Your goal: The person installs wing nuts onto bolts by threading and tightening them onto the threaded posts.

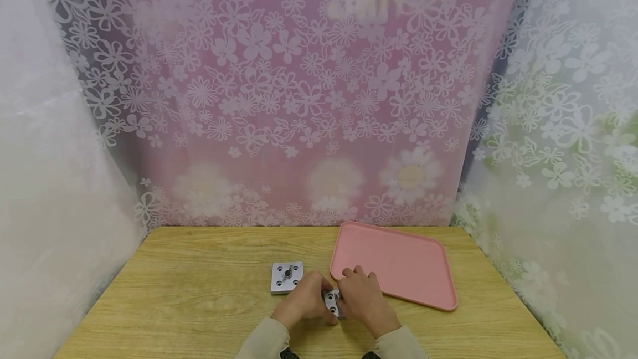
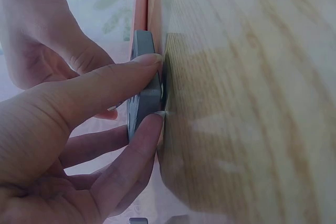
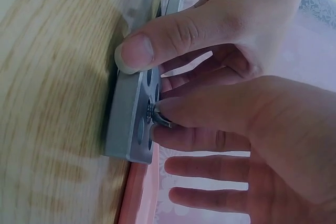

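My left hand (image 1: 305,299) grips a square silver metal plate (image 1: 331,302) by its edges, low over the wooden table. In the left wrist view its thumb and fingers hold the side of that plate (image 2: 150,94). The plate has several round holes, seen in the right wrist view. Between thumb and index finger, my right hand (image 1: 363,295) pinches a small wing screw (image 3: 164,121) whose thread (image 3: 150,111) enters a hole in the plate's face. The other right fingers stretch out loosely. Left of the hands lies a second square plate (image 1: 276,277), with a wing screw (image 1: 288,273) standing in its middle.
A pink tray (image 1: 399,259) sits at the right rear of the wooden table (image 1: 189,292), its near edge just beyond the right hand. Flower-patterned curtains (image 1: 299,98) hang behind the table and along both sides.
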`<state>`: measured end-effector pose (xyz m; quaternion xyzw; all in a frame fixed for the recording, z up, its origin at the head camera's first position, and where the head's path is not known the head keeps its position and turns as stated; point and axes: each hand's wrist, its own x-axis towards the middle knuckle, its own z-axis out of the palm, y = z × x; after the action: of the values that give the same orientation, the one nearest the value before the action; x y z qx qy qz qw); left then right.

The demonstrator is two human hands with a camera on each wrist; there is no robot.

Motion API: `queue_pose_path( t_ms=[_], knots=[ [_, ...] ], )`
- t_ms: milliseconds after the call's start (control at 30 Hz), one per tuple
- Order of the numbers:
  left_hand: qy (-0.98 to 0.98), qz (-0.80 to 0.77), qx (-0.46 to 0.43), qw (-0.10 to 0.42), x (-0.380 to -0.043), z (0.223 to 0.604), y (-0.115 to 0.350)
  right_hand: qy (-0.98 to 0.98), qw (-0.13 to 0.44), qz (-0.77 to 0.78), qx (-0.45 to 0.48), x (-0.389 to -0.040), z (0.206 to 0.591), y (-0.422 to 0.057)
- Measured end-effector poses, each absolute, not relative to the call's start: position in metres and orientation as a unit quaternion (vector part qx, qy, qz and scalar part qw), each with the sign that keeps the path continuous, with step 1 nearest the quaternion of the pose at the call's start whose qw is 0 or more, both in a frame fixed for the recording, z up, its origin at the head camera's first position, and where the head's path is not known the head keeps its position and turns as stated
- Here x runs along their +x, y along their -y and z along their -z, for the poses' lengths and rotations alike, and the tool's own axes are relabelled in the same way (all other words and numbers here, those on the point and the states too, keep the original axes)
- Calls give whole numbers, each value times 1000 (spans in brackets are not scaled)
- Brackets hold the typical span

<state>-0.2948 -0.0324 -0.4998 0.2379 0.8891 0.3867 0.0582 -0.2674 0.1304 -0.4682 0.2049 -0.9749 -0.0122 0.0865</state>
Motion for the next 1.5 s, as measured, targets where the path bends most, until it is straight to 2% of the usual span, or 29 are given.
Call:
queue_pose_path(
  t_ms=[467, 733, 1067, 1500],
  knots=[
    [-893, -377, 238, 54, -294, 499, 32, 977, 75, -5, 200, -267, 461, -134],
    [-888, -391, 234, 65, -296, 499, 34, 957, 59, -94, 267, -264, 443, -143],
    [-884, -397, 237, 68, -295, 498, 33, 957, 28, -91, 274, -267, 452, -137],
    [-889, -382, 245, 61, -295, 498, 32, 960, 35, -83, 264, -268, 458, -134]
  ],
)
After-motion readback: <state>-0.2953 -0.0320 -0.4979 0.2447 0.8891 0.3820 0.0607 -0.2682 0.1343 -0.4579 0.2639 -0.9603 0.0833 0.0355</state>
